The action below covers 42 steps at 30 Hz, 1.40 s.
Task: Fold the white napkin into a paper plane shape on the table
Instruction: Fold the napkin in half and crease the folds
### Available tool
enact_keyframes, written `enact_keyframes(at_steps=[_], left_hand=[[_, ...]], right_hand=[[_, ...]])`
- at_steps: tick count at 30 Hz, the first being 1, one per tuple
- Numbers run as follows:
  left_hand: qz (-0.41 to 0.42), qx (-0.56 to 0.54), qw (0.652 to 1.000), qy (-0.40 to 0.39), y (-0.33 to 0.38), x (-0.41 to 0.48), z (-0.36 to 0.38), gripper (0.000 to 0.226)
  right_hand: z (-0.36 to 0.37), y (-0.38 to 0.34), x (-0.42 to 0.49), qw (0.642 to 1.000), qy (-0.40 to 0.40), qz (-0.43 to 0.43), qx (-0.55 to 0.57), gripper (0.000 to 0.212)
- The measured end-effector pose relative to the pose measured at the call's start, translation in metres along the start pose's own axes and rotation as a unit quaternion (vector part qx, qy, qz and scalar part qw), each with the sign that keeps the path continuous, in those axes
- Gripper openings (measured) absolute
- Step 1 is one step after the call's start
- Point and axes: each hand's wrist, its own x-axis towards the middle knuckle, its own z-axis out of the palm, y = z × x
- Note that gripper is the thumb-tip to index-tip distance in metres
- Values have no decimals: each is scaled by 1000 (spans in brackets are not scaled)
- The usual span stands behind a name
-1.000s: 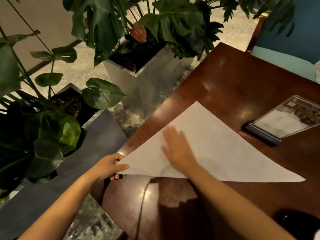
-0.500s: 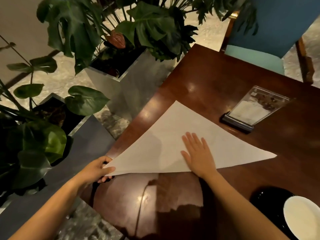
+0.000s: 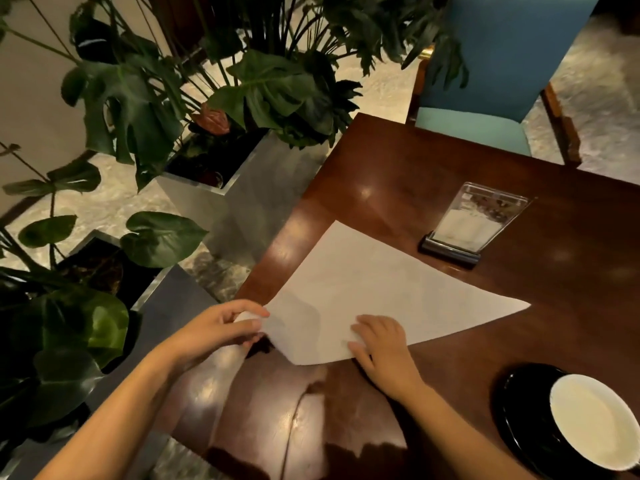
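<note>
Napkin [image 3: 374,292] flat on table [image 3: 398,174], folded to a triangle. Left hand [image 3: 221,329] pinching its lifted left corner; right hand [image 3: 375,344] pressing near edge, fingers loosely spread. Risk: skewed crease if napkin slides under right hand.

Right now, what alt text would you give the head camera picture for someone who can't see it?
A person's left hand pinches and lifts the near-left corner of a white napkin folded into a triangle on a dark wooden table, while the right hand rests on its near edge. A clear menu stand stands beyond; potted plants flank the table.
</note>
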Motion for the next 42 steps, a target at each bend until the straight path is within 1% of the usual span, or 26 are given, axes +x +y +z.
enact_keyframes(at_steps=[1, 3, 4, 5, 6, 7, 9, 10, 12, 14, 16, 19, 22, 23, 25, 27, 28, 30, 32, 34, 38, 41, 42], left_hand=[[3, -12, 999, -36, 11, 5, 0, 28], [3, -30, 994, -104, 33, 20, -1, 43], [-1, -36, 992, -123, 43, 30, -3, 52], [-4, -37, 991, -130, 52, 42, -3, 57], [-5, -27, 992, -124, 61, 57, -2, 53], [-7, -10, 995, -104, 70, 72, 0, 42], [-21, 33, 999, -24, 83, 103, 10, 17], [-28, 52, 998, 18, 88, 119, 15, 12], [-23, 111, 990, 79, 94, 148, 24, 22], [-17, 196, 974, 110, 95, 172, 33, 36], [-7, 237, 963, 129, 92, 192, 43, 41], [-1, 266, 954, 137, 83, 218, 51, 41], [-13, 308, 938, 159, 71, 237, 50, 42], [-18, 310, 937, 162, 67, 241, 48, 39], [-27, 312, 935, 168, 60, 247, 45, 20], [-19, 311, 932, 184, 53, 252, 42, 8], [-14, 304, 933, 193, 52, 253, 41, 11], [-6, 297, 933, 201, 49, 258, 39, 24], [10, 314, 930, 190, 49, 261, 38, 36], [39, 337, 925, 171, 49, 264, 38, 36], [90, 370, 914, 139, 52, 266, 38, 26], [121, 393, 903, 122, 56, 266, 39, 5], [126, 397, 901, 119, 57, 265, 39, 9]], right_hand=[[2, -4, -5, 1000, -4, 16, 20, 46], [5, -7, -12, 998, 1, 34, 45, 43], [6, -6, -15, 998, 7, 32, 48, 39], [6, -5, -17, 998, 13, 29, 47, 33], [5, -4, -19, 998, 22, 28, 42, 28], [6, -3, -20, 998, 34, 29, 34, 23], [6, 0, -22, 997, 55, 45, 25, 16], [7, 0, -23, 996, 59, 57, 25, 13], [8, -2, -25, 994, 61, 83, 36, 9], [9, -5, -28, 989, 62, 120, 62, 8], [9, -6, -31, 982, 62, 156, 87, 9], [11, -8, -33, 976, 55, 190, 86, 14], [9, -11, -29, 966, 47, 241, 80, 11], [8, -11, -27, 961, 49, 262, 80, 12], [7, -12, -23, 952, 48, 292, 78, 16], [6, -14, -20, 945, 44, 314, 83, 18], [6, -15, -20, 941, 43, 324, 87, 19], [7, -17, -18, 934, 42, 343, 93, 21], [8, -19, -18, 924, 43, 366, 101, 22], [8, -22, -16, 916, 43, 384, 109, 20], [8, -25, -14, 907, 46, 403, 117, 20], [6, -27, -13, 901, 46, 419, 106, 21], [6, -28, -14, 899, 45, 423, 102, 22]])
